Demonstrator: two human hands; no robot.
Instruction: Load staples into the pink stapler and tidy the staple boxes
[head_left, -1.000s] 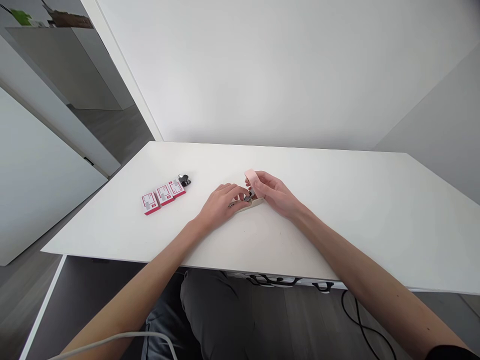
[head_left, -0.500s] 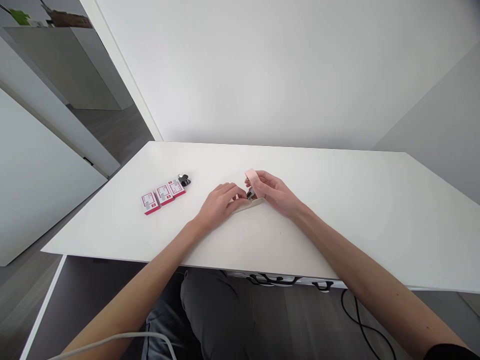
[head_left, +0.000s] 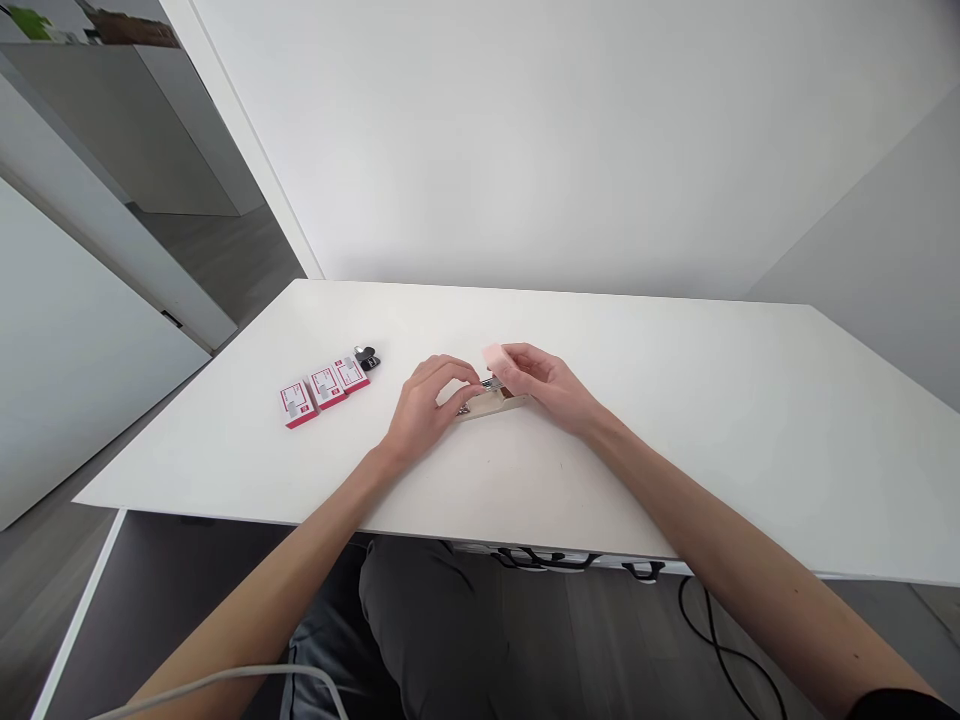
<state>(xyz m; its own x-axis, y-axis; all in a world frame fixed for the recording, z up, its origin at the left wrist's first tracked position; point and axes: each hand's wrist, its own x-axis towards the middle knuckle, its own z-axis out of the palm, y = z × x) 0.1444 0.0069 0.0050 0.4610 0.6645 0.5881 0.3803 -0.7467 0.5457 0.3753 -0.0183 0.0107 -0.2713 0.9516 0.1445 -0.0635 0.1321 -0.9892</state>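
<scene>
On the table lies a stapler with a cream base [head_left: 487, 404], its pink top cover [head_left: 496, 358] raised and a metal magazine [head_left: 491, 384] showing between them. My right hand [head_left: 546, 385] is closed around the cover at the hinge end, fingers behind it and thumb in front. From the other side, my left hand [head_left: 435, 400] pinches the front end of the metal magazine between thumb and fingertips, just over the base. Its fingers partly hide that end of the stapler.
Several small white-and-red boxes [head_left: 327, 388] stand in a row at the left of the white table [head_left: 675, 420]. Beside them sits a small black-and-metal object [head_left: 367, 358], perhaps a staple remover. A white wall [head_left: 525, 150] rises behind the table.
The pink cover has tipped lower toward the left, and the metal magazine now lies flatter. My left hand has shifted slightly left, uncovering more of the cream base.
</scene>
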